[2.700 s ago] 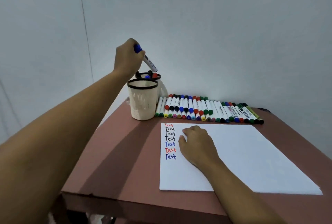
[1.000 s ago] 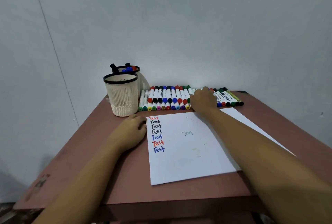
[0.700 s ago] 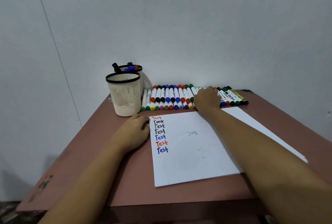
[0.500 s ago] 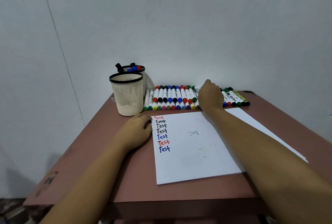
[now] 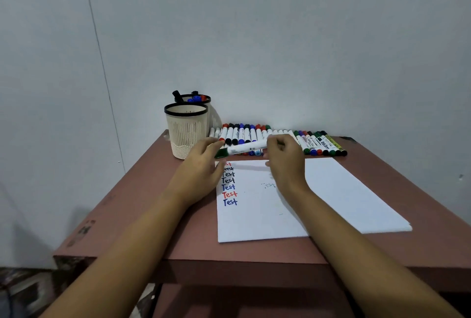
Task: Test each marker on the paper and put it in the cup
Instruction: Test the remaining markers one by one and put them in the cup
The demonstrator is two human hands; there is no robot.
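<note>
My right hand (image 5: 285, 162) grips a white marker with a green cap (image 5: 246, 148) and holds it level just above the top edge of the white paper (image 5: 331, 197). My left hand (image 5: 198, 172) is at the marker's green capped end, with fingers above and thumb below it. The paper carries a column of "Test" words in red, black and blue down its left side. A cream cup with a black rim (image 5: 186, 131) stands at the paper's far left. The cup behind it (image 5: 207, 113) holds several markers. A row of markers (image 5: 318, 143) lies along the wall.
The brown table (image 5: 142, 210) stands against a white wall, with its left and front edges close by. The two cups sit at the back left corner, and the marker row spans the back edge.
My right hand lifted a green-capped marker out of the row and brought it toward me over the paper. My left hand left the paper's edge and rose to the marker's cap.
</note>
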